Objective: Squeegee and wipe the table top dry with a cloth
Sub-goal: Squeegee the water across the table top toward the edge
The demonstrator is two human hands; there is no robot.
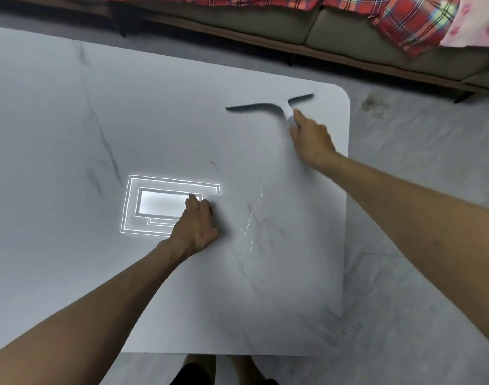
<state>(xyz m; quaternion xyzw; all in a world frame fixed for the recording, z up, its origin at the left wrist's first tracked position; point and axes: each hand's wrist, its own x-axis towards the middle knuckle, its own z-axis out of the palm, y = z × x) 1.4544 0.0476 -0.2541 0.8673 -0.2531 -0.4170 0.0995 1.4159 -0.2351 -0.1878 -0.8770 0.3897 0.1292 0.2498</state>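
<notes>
Stretching under both arms, the pale marbled desk (71, 134) mirrors a ceiling light beside a sofa (293, 26). The right hand (311, 137) closes its grip on the squeegee (268, 106) near the far corner; the left hand (197, 226) rests curled, whether holding anything I cannot tell.

Squeegee (268, 107) on the worktop (71, 134), near its far right corner, blade lying crosswise. Right hand (311, 137) just behind the blade, on the handle. Left hand (197, 225) pressed on the worktop mid-way, left of a streak of water (250, 226). Sofa (293, 26) beyond the far edge.
</notes>
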